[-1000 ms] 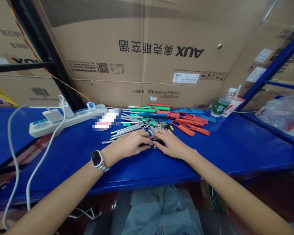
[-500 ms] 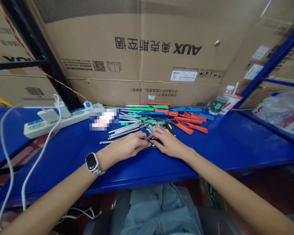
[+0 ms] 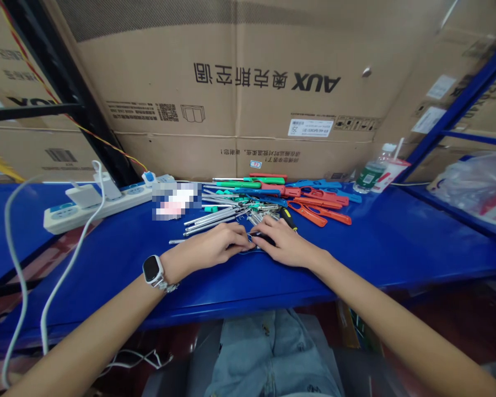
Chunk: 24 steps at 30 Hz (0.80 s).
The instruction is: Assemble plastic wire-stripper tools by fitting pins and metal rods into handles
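Note:
My left hand [image 3: 227,242], with a watch [image 3: 152,269] on its wrist, is closed, fingertips pinched together at a thin pale wire [image 3: 250,237]. What else its fingertips grip is too small to make out. My right hand [image 3: 284,241] faces it, fingers curled around a small black part [image 3: 265,237] just above the blue table. Fingertips of both hands nearly meet. Right behind them lie a screwdriver with a black and yellow handle [image 3: 288,218], several metal tubes [image 3: 212,219] and a heap of small metal parts [image 3: 264,208].
Orange-red lighter casings [image 3: 320,199], blue casings [image 3: 328,184] and a green one [image 3: 248,184] lie behind the hands. A power strip [image 3: 95,204] with plugs and white cables stands at left. A bottle [image 3: 370,175] and a cup [image 3: 391,173] stand at back right, before large cardboard boxes [image 3: 264,33].
Both hands stay in nearly the same place, with only slight finger movement. More of the black part shows under my right hand. The whole view has shifted slightly.

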Motion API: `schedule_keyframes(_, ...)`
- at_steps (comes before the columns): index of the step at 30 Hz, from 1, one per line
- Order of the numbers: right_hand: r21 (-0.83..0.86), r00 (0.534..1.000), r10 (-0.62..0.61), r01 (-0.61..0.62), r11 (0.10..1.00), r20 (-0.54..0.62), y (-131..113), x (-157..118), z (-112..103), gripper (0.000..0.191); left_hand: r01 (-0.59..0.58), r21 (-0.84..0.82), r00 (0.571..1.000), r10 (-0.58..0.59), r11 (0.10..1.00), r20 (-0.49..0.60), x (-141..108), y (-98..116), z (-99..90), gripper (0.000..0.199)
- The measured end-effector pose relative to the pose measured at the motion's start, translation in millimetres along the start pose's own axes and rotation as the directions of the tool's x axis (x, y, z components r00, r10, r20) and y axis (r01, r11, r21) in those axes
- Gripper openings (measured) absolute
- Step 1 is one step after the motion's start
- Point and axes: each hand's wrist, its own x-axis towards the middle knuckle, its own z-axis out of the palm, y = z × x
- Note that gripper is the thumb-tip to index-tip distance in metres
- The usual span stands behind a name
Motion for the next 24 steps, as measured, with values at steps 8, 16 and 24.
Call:
schedule_keyframes(8,-0.084,1.0,-0.028,0.028,0.996,0.001,1,-3,2,0.029,-0.035,0.043,0.999,0.035,0.998,-0.012,0,-4,3.1,0.024)
schedule_keyframes(16,-0.093,1.0,-0.015,0.014,0.996,-0.003,-1,-3,3,0.028,-0.111,0.272,0.993,0.118,0.956,-0.01,0,10,6.1,0.024)
schedule_keyframes(24,0.141,0.989,0.068,-0.049,0.989,-0.131,0,-7,-5,0.017,-0.053,0.308,0.996,0.071,0.95,-0.045,1,21,12.7,0.023)
